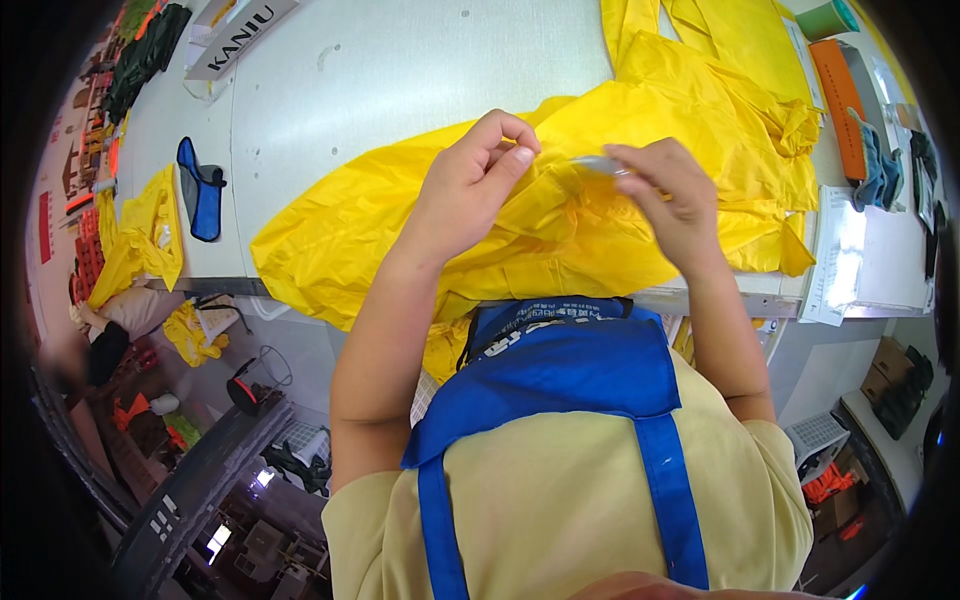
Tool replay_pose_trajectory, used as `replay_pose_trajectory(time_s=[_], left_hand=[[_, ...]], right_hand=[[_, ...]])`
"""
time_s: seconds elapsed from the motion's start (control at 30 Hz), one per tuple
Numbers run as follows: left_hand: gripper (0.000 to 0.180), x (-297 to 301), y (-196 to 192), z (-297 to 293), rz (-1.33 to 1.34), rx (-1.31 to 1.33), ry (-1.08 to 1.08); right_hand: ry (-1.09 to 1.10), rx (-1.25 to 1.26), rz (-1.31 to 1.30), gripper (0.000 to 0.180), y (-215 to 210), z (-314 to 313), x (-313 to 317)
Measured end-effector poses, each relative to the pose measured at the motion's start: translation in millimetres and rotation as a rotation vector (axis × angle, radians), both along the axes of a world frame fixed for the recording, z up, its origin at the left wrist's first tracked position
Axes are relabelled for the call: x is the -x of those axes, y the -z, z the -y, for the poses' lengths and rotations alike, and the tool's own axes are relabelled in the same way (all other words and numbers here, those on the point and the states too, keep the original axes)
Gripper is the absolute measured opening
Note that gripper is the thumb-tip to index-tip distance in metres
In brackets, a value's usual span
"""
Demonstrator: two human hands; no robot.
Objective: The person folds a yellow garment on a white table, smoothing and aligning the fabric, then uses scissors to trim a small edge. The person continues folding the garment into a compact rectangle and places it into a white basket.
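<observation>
Spread across the table in front of me is a bright yellow garment (pixel 370 215) of thin, shiny, crumpled material. Above its middle, my left hand (pixel 468 185) is closed, thumb and forefinger pinched together; whatever is between them is too small to make out. My right hand (pixel 675 195) grips a small silvery tool (pixel 597 164) that looks like thread snips, blurred by motion. The tool's tip points left, toward my left hand, over a bunched part of the yellow material.
A blue-and-black fabric piece (pixel 204 190) lies at the table's left, near another yellow item (pixel 145 235). A white box (pixel 235 40) stands at the far left. To the right are an orange box (pixel 838 110), a blue-grey cloth (pixel 875 165) and paper sheets (pixel 835 255). Another person (pixel 100 335) is at left.
</observation>
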State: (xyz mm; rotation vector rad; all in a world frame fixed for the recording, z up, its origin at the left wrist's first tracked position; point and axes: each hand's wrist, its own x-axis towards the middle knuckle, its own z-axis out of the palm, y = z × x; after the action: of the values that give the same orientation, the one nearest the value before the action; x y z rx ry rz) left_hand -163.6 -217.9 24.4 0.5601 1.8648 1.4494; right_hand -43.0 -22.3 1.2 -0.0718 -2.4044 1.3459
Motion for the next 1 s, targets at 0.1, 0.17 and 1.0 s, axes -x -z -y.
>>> replay_pose_trajectory(time_s=[0.1,0.17,1.0], left_hand=[[0.005,1.4,2.0,2.4,0.013,0.010,-0.018],[0.006,0.3,2.9,3.9,0.007,0.043,-0.042],[0.048,43.1,84.6,267.4,-0.593,0.758,-0.876]], right_hand=[[0.344,0.139,0.064,0.025,17.6,-51.9,-13.9],[0.697,0.113,0.072,0.027,32.6,-112.3,-23.0],[0.237,-0.087,1.016,0.070,116.6,-239.8,89.4]])
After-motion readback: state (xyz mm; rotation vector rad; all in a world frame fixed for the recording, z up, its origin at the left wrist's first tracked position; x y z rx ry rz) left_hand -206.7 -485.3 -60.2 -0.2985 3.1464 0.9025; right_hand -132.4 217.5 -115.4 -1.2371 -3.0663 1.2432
